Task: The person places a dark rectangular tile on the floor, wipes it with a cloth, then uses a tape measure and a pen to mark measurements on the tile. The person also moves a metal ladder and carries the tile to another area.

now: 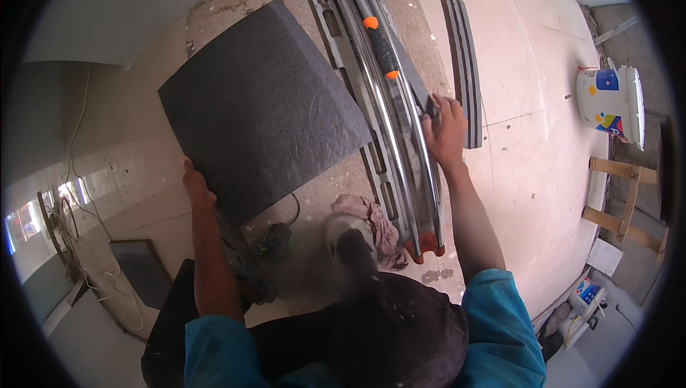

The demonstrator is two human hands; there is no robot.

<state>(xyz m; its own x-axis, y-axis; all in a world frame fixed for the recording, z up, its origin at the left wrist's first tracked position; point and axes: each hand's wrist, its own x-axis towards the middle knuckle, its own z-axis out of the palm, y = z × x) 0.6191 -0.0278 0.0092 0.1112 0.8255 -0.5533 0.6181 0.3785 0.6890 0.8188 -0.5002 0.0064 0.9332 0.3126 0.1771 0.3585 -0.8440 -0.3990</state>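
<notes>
A large dark grey stone-textured tile (261, 106) lies tilted to the left of a manual tile cutter (381, 106), its right corner against the cutter's side. My left hand (197, 186) grips the tile's lower left edge, with some fingers hidden by it. On the cutter's right side, my right hand (447, 131) is closed at the end of a narrow dark tile strip (414, 77); the fingertips partly cover the contact. The cutter has twin chrome rails and a black handle (382, 48) with orange ends, which neither hand touches.
Cut dark strips (463, 70) lie side by side to the right. A crumpled pink cloth (375, 224) is beside my foot, near a corded green-and-black power tool (277, 241). White buckets (614, 102) and a wooden frame (623, 202) stand far right; another dark panel (141, 270) lies left.
</notes>
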